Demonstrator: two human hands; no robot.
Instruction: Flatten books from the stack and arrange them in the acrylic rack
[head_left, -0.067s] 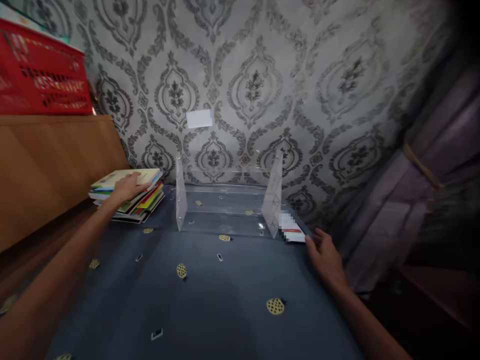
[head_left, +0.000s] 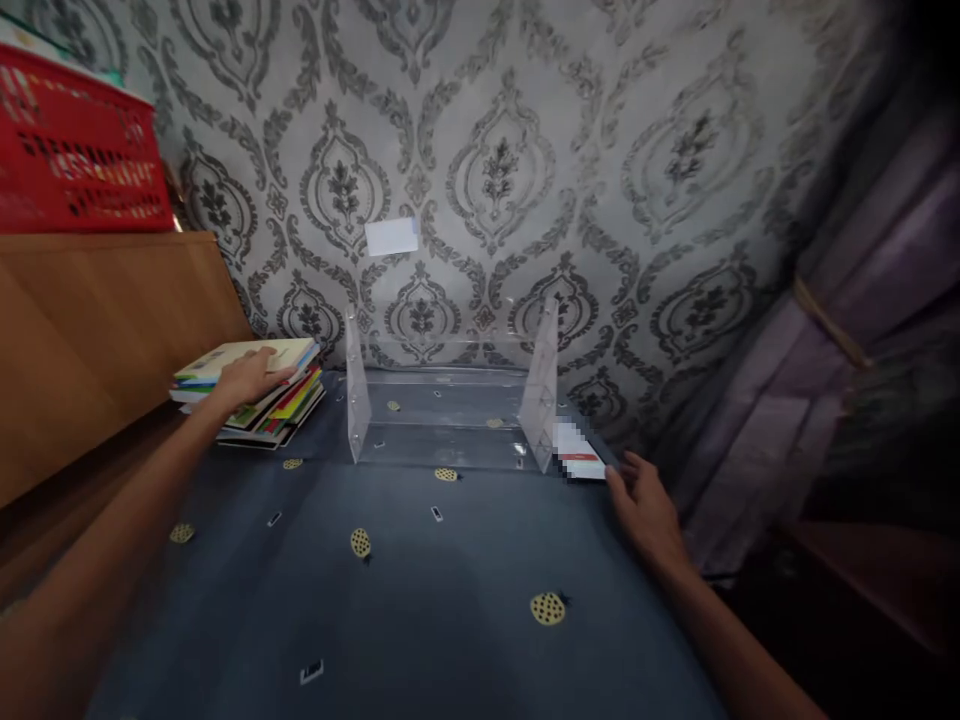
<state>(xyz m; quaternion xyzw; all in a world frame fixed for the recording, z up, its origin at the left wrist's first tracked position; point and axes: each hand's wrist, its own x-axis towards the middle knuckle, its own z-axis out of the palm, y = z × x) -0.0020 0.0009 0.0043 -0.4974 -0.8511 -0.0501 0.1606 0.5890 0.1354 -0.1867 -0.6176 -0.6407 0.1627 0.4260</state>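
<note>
On the left, a stack of books point(head_left: 300, 400) lies on the table, its edges uneven and its top cover cream. My left hand point(head_left: 251, 380) lies over the top book with its fingers stretched out. At the right edge of the table, my right hand point(head_left: 641, 500) is beside a white item with a red stripe point(head_left: 581, 462), partly blurred out, and its thumb is close to the near corner. Those fingers are apart; I cannot tell whether they touch it. Between the hands stands a clear plastic tiered rack point(head_left: 540, 410), with bare shelves.
A dark blue cloth with pineapple prints point(head_left: 420, 620) covers the table. A wooden cabinet point(head_left: 112, 330) at the left bears a red basket point(head_left: 82, 150). Patterned wallpaper point(head_left: 487, 120) rises behind, with a white card point(head_left: 391, 237) on it. A tied curtain point(head_left: 795, 400) hangs at the right.
The whole view has shifted slightly, so things sit a little further left. Both hands keep nearly the same places by the books and the white item.
</note>
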